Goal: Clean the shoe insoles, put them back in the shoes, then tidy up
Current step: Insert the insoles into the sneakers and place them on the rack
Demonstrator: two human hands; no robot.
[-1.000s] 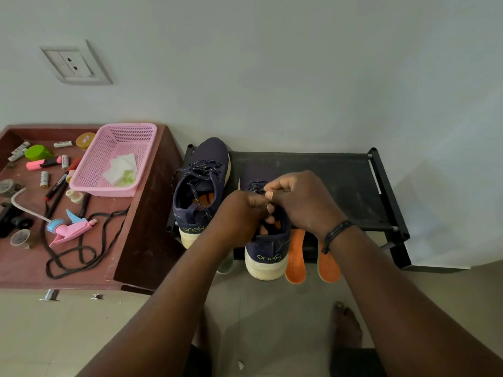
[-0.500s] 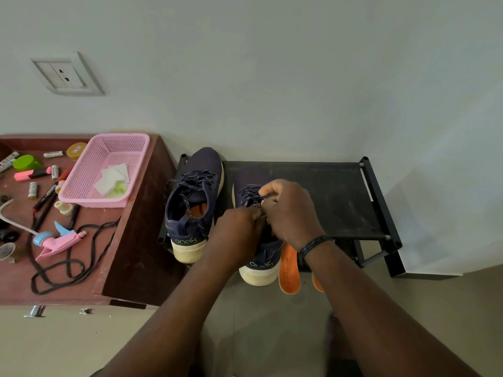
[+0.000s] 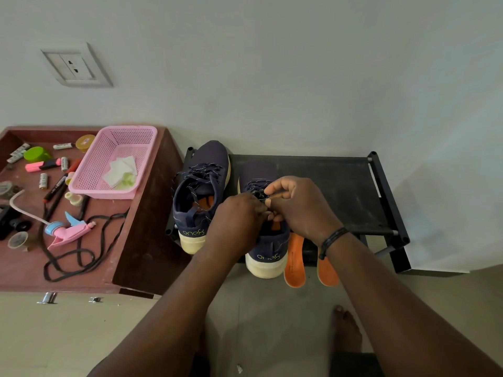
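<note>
Still both hands (image 3: pixel 272 213) pinch the shoe's laces (image 3: pixel 257 187).

Both hands closed together over the right shoe's laces.

The left hand (image 3: pixel 236 221) and right hand (image 3: pixel 300 206) are held knuckle to knuckle above the right shoe (image 3: pixel 268 248), fingers curled onto its laces (image 3: pixel 257 189). Both forearms are extended toward that shoe; a dark band (image 3: pixel 331 240) is worn on the right wrist.
</note>
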